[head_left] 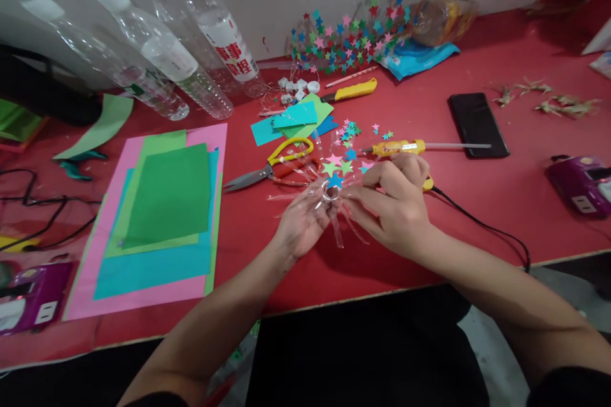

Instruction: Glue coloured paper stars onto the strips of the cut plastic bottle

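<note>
My left hand (pixel 303 222) is closed around a cut clear plastic bottle top (pixel 329 194), its round mouth facing up. Thin clear strips fan out from it on all sides. Among the strips show several paper stars, including a blue star (pixel 335 181) and a green star (pixel 329 169). From the right, my right hand (pixel 398 203) pinches at the strips beside the mouth; its fingertips are partly hidden. Close to those fingers is a pink star (pixel 366 166). Just beyond lie yellow-and-red-handled scissors (pixel 267 172) and a small pile of loose stars (pixel 350 130).
Paper sheets (pixel 172 197) lie left, below clear bottles (pixel 167 57). Star-covered clear plastic (pixel 353 38) stands at the back, near a yellow cutter (pixel 356 89). A yellow glue gun (pixel 398 147), its cord (pixel 477 222), a phone (pixel 478 124) and a purple power socket (pixel 580 184) are on the right.
</note>
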Available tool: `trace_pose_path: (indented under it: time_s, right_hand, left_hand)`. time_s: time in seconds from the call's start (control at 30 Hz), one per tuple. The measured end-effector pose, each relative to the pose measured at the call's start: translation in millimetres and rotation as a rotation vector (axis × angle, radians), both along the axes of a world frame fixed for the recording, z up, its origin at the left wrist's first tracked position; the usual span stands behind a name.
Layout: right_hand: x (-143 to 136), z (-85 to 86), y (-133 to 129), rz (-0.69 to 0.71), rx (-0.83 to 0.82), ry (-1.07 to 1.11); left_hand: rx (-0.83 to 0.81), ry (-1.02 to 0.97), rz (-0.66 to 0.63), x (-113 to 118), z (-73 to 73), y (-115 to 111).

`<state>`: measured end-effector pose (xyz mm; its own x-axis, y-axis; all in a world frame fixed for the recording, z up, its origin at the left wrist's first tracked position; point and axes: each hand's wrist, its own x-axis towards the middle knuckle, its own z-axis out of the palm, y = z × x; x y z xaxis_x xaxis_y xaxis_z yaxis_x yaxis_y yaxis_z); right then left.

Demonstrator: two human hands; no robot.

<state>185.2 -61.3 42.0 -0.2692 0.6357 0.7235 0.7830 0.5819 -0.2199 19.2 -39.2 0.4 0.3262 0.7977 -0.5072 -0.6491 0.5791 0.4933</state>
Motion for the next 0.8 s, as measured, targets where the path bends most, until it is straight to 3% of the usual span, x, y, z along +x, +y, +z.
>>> trace_pose_path:
  time_s: [0.17, 0.4, 0.67, 0.8]
  right_hand:
    - [-1.1, -2.5, -1.5, 0.053, -0.01, -0.027]
    - [0.4, -1.7, -2.5, -0.041, 0.13, -0.051]
    - [4.8, 9.3, -5.6, -0.002, -0.04, 0.025]
    - [6.7, 11.5, -5.4, 0.021, -0.107, 0.026]
  left_hand:
    - [0.038, 0.045, 0.048, 1.6, 1.6, 1.5]
    - [-0.091, 0.117, 0.104, 1.2, -0.1, -5.0]
    - [-0.04, 0.121, 0.06, -1.2, -6.7, -3.4]
    - [0.063, 0.104, 0.078, -4.4, -8.6, 2.2]
